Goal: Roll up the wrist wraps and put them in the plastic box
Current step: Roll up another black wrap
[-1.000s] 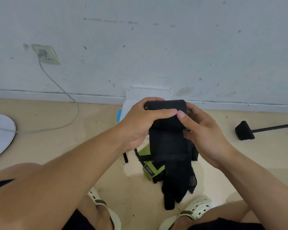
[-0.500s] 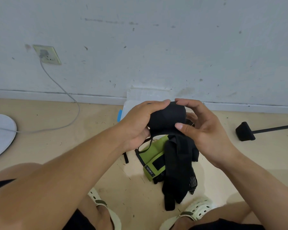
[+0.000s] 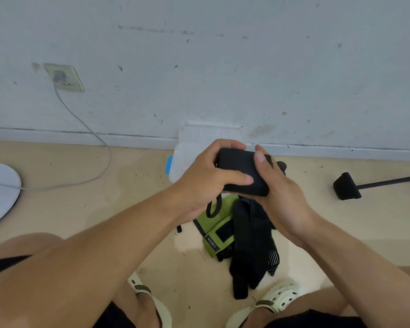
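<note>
Black elastic fabric, wound into a tight roll (image 3: 243, 172), sits between both hands in the head view, held above the floor just in front of the plastic box (image 3: 182, 159), which stands against the wall with a blue clip on its side. The left hand (image 3: 207, 183) wraps the roll from the near side, fingers (image 3: 232, 145) curled over its top and thumb pressed along its front face; the right hand (image 3: 279, 192) cups the far end, its fingers closed round the roll with the thumb on the upper edge. A thin black loop (image 3: 214, 205) hangs from under the left hand. Below, on the floor (image 3: 85, 209), lie a green wrap (image 3: 214, 224) and a heap of loose black wraps (image 3: 253, 242), not yet rolled, between two pale sandals. The roll looks nearly finished, so the step in hand is probably closing it: keep steady pressure all round so the layers do not spring loose, press the fastening end flat against the roll, tuck the hanging loop in, and only then carry it forward to the box.
</note>
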`<act>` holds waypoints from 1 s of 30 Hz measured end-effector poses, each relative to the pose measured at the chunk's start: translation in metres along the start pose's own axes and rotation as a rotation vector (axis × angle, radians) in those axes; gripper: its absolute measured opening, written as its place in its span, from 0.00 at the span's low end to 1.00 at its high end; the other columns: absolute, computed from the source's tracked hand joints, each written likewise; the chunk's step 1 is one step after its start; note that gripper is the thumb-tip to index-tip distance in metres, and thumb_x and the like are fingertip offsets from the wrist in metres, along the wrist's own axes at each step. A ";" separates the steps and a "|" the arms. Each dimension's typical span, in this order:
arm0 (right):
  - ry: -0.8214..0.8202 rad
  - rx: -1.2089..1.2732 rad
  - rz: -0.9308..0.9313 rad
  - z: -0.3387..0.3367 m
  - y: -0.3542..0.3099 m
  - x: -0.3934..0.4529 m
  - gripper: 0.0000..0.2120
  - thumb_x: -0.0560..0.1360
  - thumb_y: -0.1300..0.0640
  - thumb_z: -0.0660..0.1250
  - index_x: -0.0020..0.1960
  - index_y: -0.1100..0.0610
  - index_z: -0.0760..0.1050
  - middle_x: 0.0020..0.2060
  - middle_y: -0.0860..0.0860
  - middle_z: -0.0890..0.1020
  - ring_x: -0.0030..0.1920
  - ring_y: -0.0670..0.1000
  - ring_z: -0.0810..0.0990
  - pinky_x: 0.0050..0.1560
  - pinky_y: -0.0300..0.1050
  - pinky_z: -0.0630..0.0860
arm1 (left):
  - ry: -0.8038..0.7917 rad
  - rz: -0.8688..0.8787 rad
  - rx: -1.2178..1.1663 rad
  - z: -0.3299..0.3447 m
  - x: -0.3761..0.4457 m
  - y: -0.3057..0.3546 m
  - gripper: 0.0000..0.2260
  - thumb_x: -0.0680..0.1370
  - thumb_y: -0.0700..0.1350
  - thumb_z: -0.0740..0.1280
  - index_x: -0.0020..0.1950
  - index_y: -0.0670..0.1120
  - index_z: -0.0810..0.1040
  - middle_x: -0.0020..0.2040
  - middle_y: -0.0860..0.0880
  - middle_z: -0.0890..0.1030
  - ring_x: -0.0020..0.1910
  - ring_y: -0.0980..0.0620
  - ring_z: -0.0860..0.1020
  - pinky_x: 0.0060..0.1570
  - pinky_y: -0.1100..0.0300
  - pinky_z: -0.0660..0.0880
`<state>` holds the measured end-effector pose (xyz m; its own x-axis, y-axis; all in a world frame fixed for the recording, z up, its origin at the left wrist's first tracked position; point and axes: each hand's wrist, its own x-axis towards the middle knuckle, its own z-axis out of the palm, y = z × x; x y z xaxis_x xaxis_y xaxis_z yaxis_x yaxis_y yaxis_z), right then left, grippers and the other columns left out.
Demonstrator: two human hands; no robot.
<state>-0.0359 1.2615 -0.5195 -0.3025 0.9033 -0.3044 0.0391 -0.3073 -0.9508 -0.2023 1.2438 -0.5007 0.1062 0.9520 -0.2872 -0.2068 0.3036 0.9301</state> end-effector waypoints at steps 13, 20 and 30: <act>0.001 -0.444 0.023 0.004 -0.017 -0.008 0.18 0.84 0.36 0.54 0.62 0.45 0.75 0.43 0.43 0.84 0.40 0.40 0.83 0.48 0.44 0.78 | 0.023 -0.115 -0.103 0.006 -0.008 -0.018 0.20 0.77 0.39 0.74 0.68 0.46 0.76 0.62 0.41 0.82 0.56 0.44 0.85 0.54 0.49 0.84; -0.025 -0.555 -0.209 0.021 0.004 -0.007 0.32 0.81 0.36 0.58 0.81 0.47 0.61 0.65 0.47 0.78 0.64 0.42 0.78 0.64 0.39 0.77 | 0.402 -0.278 -0.195 0.007 -0.012 -0.018 0.16 0.85 0.55 0.62 0.59 0.46 0.82 0.50 0.44 0.87 0.50 0.46 0.86 0.48 0.51 0.82; 0.064 -0.703 -0.407 0.045 0.002 -0.007 0.22 0.82 0.43 0.64 0.74 0.46 0.71 0.54 0.39 0.74 0.56 0.37 0.74 0.53 0.25 0.71 | 0.484 -0.405 -0.342 -0.007 -0.017 -0.007 0.11 0.82 0.43 0.58 0.50 0.44 0.80 0.35 0.45 0.82 0.34 0.46 0.81 0.36 0.55 0.79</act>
<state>-0.0765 1.2409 -0.5171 -0.3675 0.9256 0.0907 0.5331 0.2895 -0.7950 -0.2091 1.2257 -0.5037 -0.1881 0.6485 -0.7376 -0.5445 0.5562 0.6279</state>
